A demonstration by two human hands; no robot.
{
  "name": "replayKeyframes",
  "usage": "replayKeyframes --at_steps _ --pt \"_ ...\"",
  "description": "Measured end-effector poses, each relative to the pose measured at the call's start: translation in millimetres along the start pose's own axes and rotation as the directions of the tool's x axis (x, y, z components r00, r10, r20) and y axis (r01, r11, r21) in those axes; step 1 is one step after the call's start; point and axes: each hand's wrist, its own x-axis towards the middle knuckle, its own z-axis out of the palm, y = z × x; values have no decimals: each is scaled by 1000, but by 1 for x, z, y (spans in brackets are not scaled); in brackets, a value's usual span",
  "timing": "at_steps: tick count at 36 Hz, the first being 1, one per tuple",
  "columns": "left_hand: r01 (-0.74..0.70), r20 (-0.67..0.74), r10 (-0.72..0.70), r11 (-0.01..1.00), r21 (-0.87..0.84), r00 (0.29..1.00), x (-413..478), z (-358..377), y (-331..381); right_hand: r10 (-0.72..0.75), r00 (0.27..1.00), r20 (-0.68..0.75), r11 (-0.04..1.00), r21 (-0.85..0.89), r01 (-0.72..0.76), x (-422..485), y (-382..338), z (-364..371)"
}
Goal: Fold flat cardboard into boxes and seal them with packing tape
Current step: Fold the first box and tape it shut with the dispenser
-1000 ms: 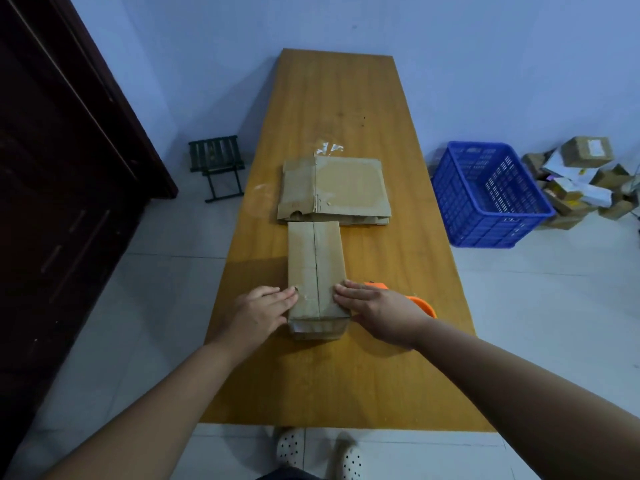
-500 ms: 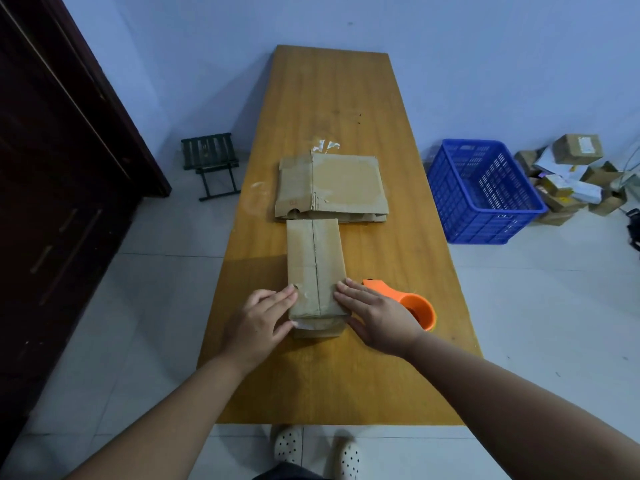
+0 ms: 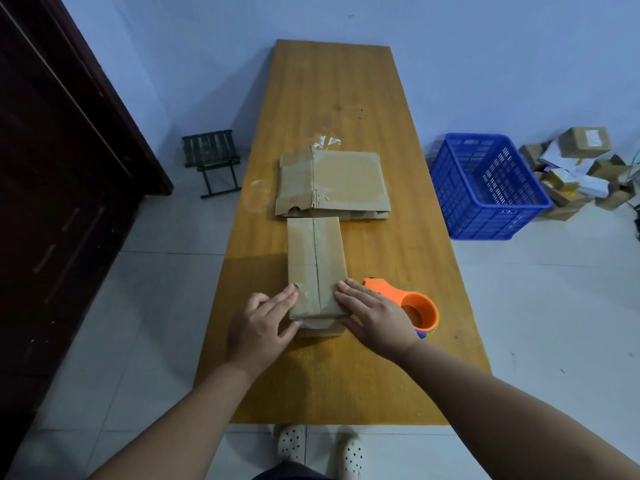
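Squarely bracketed the near end of the folded box [image 3: 316,268] between both hands on the table [image 3: 329,91]. Held the left hand [image 3: 259,327] at the box's 9 o'clock, fingers straight and close together, tips touching the top edge. Held the right hand [image 3: 374,317] at 3 o'clock, fingers slightly spread, flat on the top corner. Pinched nothing with either. Saw the orange tape dispenser [image 3: 389,288] just beyond the right hand at 3 o'clock, partly hidden. Saw the flat cardboard stack [image 3: 346,181] at the box's 12 o'clock, just beside its far end.
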Motion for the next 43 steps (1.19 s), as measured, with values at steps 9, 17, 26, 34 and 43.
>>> replayKeyframes --at_steps 9,17,26,34,43 --pt "35 58 -35 999 -6 998 -3 -1 3 4 999 39 1000 20 -5 0 2 -3" --pt "188 309 -132 969 -162 942 -10 6 10 77 992 101 992 93 -87 1 1 -8" --pt "131 230 -89 976 -175 969 -1 1 13 68 994 84 996 54 -73 3 1 -5" --pt "41 219 -19 994 -97 976 2 -5 14 -66 998 5 995 -68 67 4 5 -4" --pt "-30 203 49 995 -97 978 24 12 22 -41 996 -73 998 -40 38 1 3 4"
